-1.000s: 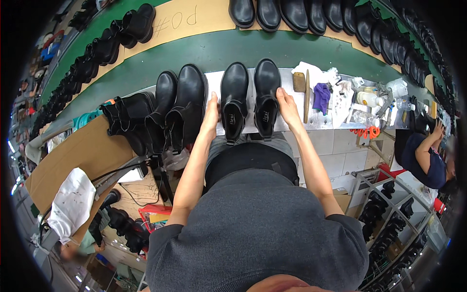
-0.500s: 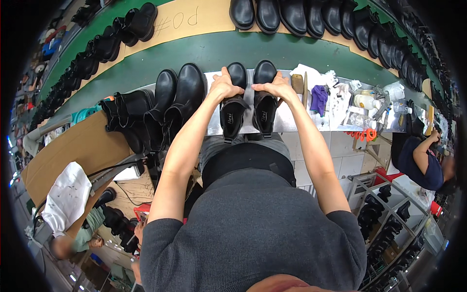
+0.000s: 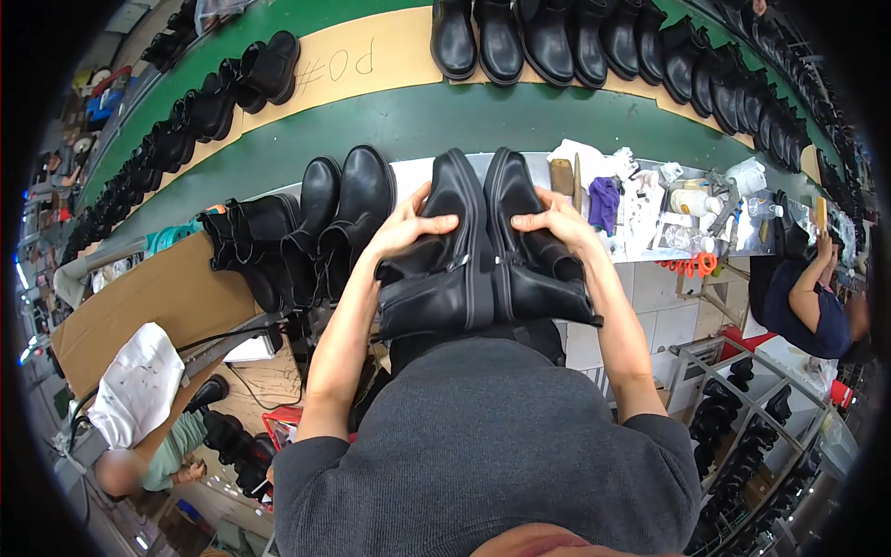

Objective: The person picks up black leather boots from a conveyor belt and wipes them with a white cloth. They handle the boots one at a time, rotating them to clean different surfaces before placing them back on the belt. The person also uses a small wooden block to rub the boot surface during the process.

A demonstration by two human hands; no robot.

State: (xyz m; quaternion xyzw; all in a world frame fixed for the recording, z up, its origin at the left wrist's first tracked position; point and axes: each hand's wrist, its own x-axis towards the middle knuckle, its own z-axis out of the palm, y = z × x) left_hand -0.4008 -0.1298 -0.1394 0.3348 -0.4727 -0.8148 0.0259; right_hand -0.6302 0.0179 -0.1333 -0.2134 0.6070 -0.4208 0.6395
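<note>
A person's left hand [image 3: 408, 226] and right hand [image 3: 557, 221] each close around one black ankle boot [image 3: 444, 269], [image 3: 529, 265], the pair lifted together near the chest. Another pair of black boots [image 3: 345, 209] waits on the cluttered white workbench [image 3: 650, 209]. Beyond, a green conveyor [image 3: 390, 121] carries rows of boots through a factory.

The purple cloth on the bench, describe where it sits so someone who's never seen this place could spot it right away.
Find the white workbench at the near edge of the green belt, just past the person's right hand. The purple cloth lies crumpled there, right beside the pair of black boots that both hands hold. It is the only purple item among white rags and bottles.
</note>
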